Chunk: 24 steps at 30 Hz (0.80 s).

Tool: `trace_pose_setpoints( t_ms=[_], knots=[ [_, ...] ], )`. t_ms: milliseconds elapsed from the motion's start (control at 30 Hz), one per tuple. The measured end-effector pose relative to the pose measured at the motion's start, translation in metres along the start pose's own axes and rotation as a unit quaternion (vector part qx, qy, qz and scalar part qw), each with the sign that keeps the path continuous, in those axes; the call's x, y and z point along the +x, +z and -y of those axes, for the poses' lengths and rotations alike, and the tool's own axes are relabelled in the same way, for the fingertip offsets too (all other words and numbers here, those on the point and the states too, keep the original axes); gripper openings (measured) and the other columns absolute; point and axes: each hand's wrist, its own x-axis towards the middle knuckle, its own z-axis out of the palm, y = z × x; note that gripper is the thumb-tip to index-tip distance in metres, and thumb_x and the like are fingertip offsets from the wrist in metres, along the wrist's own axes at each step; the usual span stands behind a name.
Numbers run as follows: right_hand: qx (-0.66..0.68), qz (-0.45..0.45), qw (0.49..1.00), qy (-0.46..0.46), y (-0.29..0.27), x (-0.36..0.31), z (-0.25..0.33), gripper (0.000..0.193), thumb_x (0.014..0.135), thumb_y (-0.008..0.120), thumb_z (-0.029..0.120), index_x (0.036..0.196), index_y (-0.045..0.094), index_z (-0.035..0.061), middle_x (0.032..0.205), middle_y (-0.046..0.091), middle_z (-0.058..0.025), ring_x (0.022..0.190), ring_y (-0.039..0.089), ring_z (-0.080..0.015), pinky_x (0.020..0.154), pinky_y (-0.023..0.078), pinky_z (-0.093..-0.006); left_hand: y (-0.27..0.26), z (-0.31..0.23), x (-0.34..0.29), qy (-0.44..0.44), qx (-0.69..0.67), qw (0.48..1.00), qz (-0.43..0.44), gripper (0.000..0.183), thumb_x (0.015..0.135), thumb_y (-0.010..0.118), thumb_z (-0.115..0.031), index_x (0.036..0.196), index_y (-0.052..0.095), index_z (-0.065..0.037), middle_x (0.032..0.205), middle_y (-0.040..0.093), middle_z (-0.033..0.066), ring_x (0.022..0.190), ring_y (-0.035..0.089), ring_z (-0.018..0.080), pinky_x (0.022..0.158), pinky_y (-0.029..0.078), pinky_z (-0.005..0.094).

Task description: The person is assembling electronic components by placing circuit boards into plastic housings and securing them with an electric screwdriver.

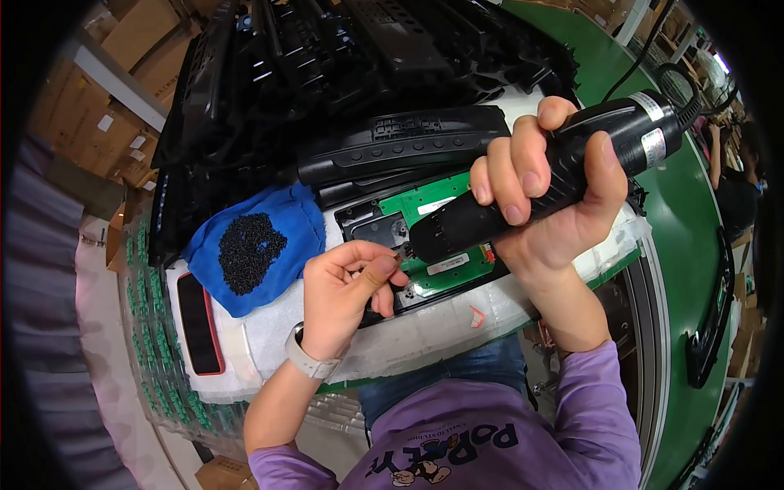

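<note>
The right hand [555, 196] is clenched around the barrel of a black electric screwdriver [555, 175], all fingers wrapped and the thumb laid over the top; the left hand [347, 290] pinches something tiny between thumb and forefinger at the driver's tip, most likely a screw, though it is too small to tell.

Behind everything rises a stack of black moulded plastic housings [343, 57], the largest mass in view; before it lies white foam padding [425, 327] covering the bench, with a black plastic casing [408, 147] across its top; in the casing sits a green circuit board [429, 204], directly under the driver's nose; left of it a blue cloth [282, 220] carries a heap of small black screws [249, 253]; further left lies a flat black piece with a red rim [198, 322]; a pale watch [306, 359] sits on the left wrist.

The screwdriver looks stiff and fairly weighty, its ribbed barrel offering good purchase, so the middle of the barrel seems the place to hold it; a cable runs from its rear end and may tug. The board looks thin and fragile, best touched at its edges; the screws seem light, slippery and easily dropped, calling for a fingertip pinch.

The driver is matt black with white labels near the rear; its nose tapers toward the board.
</note>
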Motion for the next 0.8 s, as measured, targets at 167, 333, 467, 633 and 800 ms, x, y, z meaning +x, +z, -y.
trace_pose_setpoints(
  t_ms=[167, 333, 467, 633, 800],
  knots=[
    [0.010, -0.032, 0.999, 0.014, 0.002, 0.002, 0.002, 0.030, 0.091, 0.041, 0.035, 0.095, 0.048, 0.0057, 0.057, 0.047, -0.0037, 0.041, 0.043, -0.0139, 0.048, 0.041, -0.0329, 0.004, 0.000, -0.002, 0.038, 0.061, 0.997, 0.000, 0.019, 0.089, 0.058, -0.014, 0.097, 0.057, 0.003, 0.081, 0.064, 0.0123, 0.060, 0.057, 0.0099, 0.055, 0.043, 0.0203],
    [-0.130, 0.029, 0.989, 0.060, 0.002, 0.007, 0.007, 0.026, 0.087, 0.048, 0.026, 0.095, 0.046, 0.0011, 0.056, 0.044, -0.0038, 0.039, 0.040, -0.0124, 0.043, 0.038, -0.0283, 0.001, 0.005, 0.005, 0.100, -0.027, 0.993, -0.062, 0.023, 0.093, 0.051, -0.017, 0.107, 0.049, 0.001, 0.102, 0.060, 0.0148, 0.085, 0.058, 0.0141, 0.073, 0.044, 0.0224],
    [-0.279, 0.041, 0.952, 0.121, 0.007, 0.002, 0.001, 0.029, 0.077, 0.059, 0.020, 0.093, 0.045, -0.0009, 0.052, 0.042, -0.0049, 0.036, 0.037, -0.0114, 0.035, 0.031, -0.0241, 0.002, 0.007, 0.006, 0.080, -0.079, 0.992, -0.059, 0.020, 0.096, 0.042, -0.012, 0.110, 0.044, 0.001, 0.109, 0.057, 0.0184, 0.098, 0.060, 0.0233, 0.085, 0.046, 0.0275],
    [-0.303, 0.062, 0.942, 0.130, 0.010, 0.001, -0.006, 0.027, 0.075, 0.059, 0.016, 0.090, 0.045, -0.0010, 0.052, 0.046, -0.0056, 0.036, 0.040, -0.0116, 0.038, 0.034, -0.0238, 0.001, 0.004, 0.004, 0.061, -0.068, 0.995, -0.044, 0.019, 0.097, 0.037, -0.011, 0.111, 0.041, 0.003, 0.109, 0.058, 0.0213, 0.100, 0.061, 0.0270, 0.085, 0.048, 0.0300],
    [-0.300, 0.066, 0.942, 0.138, 0.013, 0.001, -0.007, 0.024, 0.076, 0.059, 0.011, 0.090, 0.044, -0.0010, 0.053, 0.047, -0.0054, 0.038, 0.042, -0.0109, 0.038, 0.035, -0.0234, -0.002, 0.003, 0.004, 0.078, -0.044, 0.995, -0.042, 0.022, 0.098, 0.038, -0.014, 0.112, 0.041, 0.002, 0.102, 0.061, 0.0202, 0.090, 0.064, 0.0246, 0.078, 0.051, 0.0291]
  ],
)
